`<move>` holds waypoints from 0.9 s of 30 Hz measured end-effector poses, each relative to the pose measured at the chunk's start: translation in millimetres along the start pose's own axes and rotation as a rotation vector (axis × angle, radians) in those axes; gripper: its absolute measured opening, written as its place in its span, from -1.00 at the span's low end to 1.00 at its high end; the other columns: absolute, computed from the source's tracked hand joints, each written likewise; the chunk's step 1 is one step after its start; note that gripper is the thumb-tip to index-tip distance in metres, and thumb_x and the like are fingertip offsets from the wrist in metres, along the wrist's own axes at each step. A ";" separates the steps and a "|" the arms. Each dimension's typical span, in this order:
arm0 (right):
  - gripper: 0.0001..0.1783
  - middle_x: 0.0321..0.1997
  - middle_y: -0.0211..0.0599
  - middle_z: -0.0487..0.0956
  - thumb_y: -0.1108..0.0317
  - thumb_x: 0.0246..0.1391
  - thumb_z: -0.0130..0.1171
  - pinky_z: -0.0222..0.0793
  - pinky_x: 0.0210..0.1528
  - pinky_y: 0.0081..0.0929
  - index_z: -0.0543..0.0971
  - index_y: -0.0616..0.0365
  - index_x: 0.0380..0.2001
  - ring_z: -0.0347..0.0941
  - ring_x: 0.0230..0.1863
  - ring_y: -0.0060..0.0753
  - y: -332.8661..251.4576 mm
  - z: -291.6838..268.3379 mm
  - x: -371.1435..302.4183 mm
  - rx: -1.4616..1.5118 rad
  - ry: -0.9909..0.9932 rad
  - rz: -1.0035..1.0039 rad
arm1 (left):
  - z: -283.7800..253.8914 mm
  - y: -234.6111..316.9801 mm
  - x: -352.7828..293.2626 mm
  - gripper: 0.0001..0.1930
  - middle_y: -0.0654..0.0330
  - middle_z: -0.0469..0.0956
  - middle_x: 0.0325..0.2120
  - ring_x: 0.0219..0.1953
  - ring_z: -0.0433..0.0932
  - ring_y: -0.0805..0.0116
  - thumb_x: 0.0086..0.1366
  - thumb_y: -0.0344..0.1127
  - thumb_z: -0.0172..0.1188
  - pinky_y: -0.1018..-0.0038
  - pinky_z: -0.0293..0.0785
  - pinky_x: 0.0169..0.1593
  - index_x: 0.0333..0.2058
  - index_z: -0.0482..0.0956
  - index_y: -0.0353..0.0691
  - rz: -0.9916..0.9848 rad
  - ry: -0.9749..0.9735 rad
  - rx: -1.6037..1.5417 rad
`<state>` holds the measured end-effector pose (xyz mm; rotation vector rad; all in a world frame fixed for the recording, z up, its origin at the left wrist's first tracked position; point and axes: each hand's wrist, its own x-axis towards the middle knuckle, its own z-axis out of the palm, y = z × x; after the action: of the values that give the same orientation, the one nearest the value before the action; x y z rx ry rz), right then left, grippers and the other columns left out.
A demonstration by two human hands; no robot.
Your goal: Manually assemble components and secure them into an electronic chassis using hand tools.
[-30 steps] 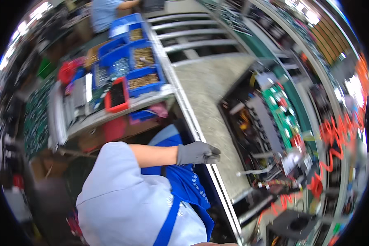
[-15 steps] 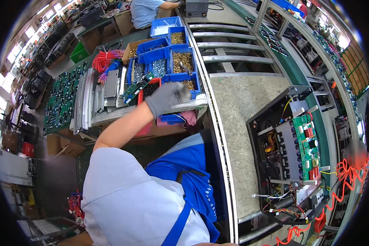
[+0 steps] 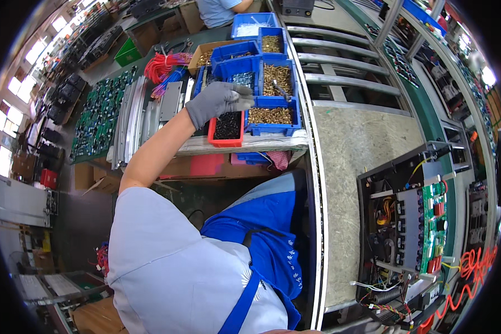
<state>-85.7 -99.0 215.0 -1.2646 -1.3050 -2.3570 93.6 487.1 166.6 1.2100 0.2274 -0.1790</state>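
Observation:
My left hand, in a grey glove, hovers above the near edge of the parts bins. Its fingers stretch out to the right, slightly apart and a little smeared, and I see nothing held in them. Just below it is a red bin of black screws. To the right of the fingers, a blue bin holds brass-coloured screws. Behind the hand, another blue bin contains silvery small parts. My right hand does not show.
More blue bins stand at the back, next to red wires. Green circuit boards and metal strips lie left. At right, an opened device chassis sits on the conveyor, near a coiled red hose.
My left hand has moved left from over the brass screw bin to above the red bin, and its fingers show more clearly. The whole view has shifted slightly, moving the scene right and down.

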 end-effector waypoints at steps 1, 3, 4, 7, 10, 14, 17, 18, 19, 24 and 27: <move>-0.64 -0.10 -0.09 0.49 0.17 0.23 0.06 0.34 -0.14 -0.21 0.43 0.23 -0.07 0.42 -0.16 -0.08 -17.9 18.5 -0.5 -0.098 -0.109 0.246 | 2.0 2.7 -11.6 -0.63 -0.16 0.48 -0.07 -0.01 0.55 0.05 0.26 -0.63 -0.20 0.34 0.58 0.05 0.05 0.33 -0.58 0.004 0.023 -0.004; -0.58 -0.04 -0.04 0.47 0.12 0.21 0.11 0.30 -0.02 -0.17 0.44 0.26 -0.05 0.39 -0.08 -0.05 -63.1 54.7 18.4 -0.284 -0.343 0.728 | 10.3 5.4 -36.3 -0.65 -0.09 0.54 -0.17 -0.14 0.62 0.18 0.28 -0.57 -0.16 0.41 0.63 -0.11 0.03 0.38 -0.51 0.005 0.067 0.474; -0.55 -0.01 -0.02 0.47 0.10 0.20 0.13 0.28 0.05 -0.15 0.45 0.27 -0.04 0.37 -0.04 -0.04 -82.4 71.5 26.2 -0.367 -0.462 0.970 | 5.6 -2.8 -44.2 -0.66 -0.04 0.57 -0.24 -0.29 0.65 0.25 0.28 -0.52 -0.11 0.46 0.63 -0.26 0.02 0.43 -0.43 0.033 0.093 0.550; -0.61 -0.06 0.00 0.49 0.22 0.19 0.15 0.29 0.07 -0.16 0.47 0.34 -0.08 0.38 -0.02 -0.05 -97.8 113.1 27.2 -0.327 -0.639 1.163 | 7.0 -22.6 -56.2 -0.69 -0.01 0.58 -0.27 -0.41 0.64 0.26 0.28 -0.44 -0.02 0.42 0.60 -0.31 -0.01 0.47 -0.32 0.073 0.132 0.970; -0.63 -0.03 0.01 0.48 0.27 0.20 0.13 0.31 0.09 -0.20 0.46 0.36 -0.05 0.40 0.00 -0.08 -101.9 130.8 33.0 -0.188 -0.750 1.168 | -5.8 -42.5 -50.2 -0.67 -0.04 0.55 -0.17 -0.22 0.56 -0.03 0.24 -0.35 0.09 0.22 0.46 -0.09 -0.01 0.48 -0.25 0.420 0.127 1.474; -0.64 -0.02 0.00 0.49 0.31 0.23 0.09 0.38 0.04 -0.29 0.46 0.38 -0.03 0.44 -0.03 -0.11 -103.9 146.8 29.0 -0.168 -0.782 1.243 | -19.1 -46.0 -49.4 -0.66 -0.04 0.55 -0.14 -0.14 0.54 -0.04 0.23 -0.37 0.07 0.17 0.44 -0.10 0.00 0.50 -0.16 0.485 0.175 1.422; -0.59 0.17 0.09 0.37 0.44 0.19 -0.03 0.39 0.17 -0.35 0.37 0.42 0.08 0.36 0.19 -0.13 -109.4 138.5 3.1 -0.043 -0.786 1.336 | -15.7 -32.9 -59.7 -0.67 -0.01 0.55 -0.11 -0.15 0.54 -0.05 0.26 -0.31 0.09 0.18 0.45 -0.08 0.01 0.50 -0.15 0.186 0.222 1.428; -0.65 0.14 0.06 0.36 0.62 0.20 -0.15 0.41 0.16 -0.42 0.36 0.43 0.06 0.36 0.17 -0.18 -108.6 140.2 -1.8 -0.017 -0.843 1.250 | -7.0 -21.3 -65.0 -0.62 0.03 0.56 -0.10 -0.13 0.55 0.02 0.27 -0.15 0.14 0.23 0.46 -0.06 0.03 0.49 -0.12 0.055 0.224 1.491; -0.65 0.14 0.06 0.36 0.62 0.20 -0.15 0.41 0.16 -0.42 0.36 0.43 0.06 0.36 0.17 -0.18 -108.2 143.6 -3.5 -0.018 -0.841 1.252 | -12.2 -20.2 -64.7 -0.62 0.03 0.56 -0.10 -0.13 0.55 0.02 0.27 -0.15 0.14 0.23 0.46 -0.06 0.03 0.49 -0.12 0.056 0.224 1.494; -0.64 0.15 0.05 0.36 0.53 0.21 -0.08 0.42 0.15 -0.40 0.36 0.41 0.07 0.37 0.14 -0.20 -116.2 154.9 -3.8 -0.035 -0.828 1.323 | -67.3 -5.0 -70.1 -0.34 0.00 0.49 -0.04 0.01 0.46 0.04 0.10 0.09 0.26 0.22 0.38 0.07 0.11 0.40 -0.16 0.469 0.365 1.529; -0.64 0.15 0.03 0.37 0.50 0.21 -0.06 0.43 0.14 -0.40 0.38 0.39 0.06 0.39 0.11 -0.21 -120.4 154.9 -10.5 -0.087 -0.833 1.426 | -84.9 -14.1 -63.7 -0.16 -0.07 0.45 0.00 0.06 0.41 -0.04 -0.04 0.13 0.35 0.12 0.31 0.11 0.17 0.31 -0.15 0.257 0.345 1.559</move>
<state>-47.0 88.9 172.9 -2.1968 -0.0698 -0.8736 21.9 563.0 142.6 2.8102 0.2151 0.1394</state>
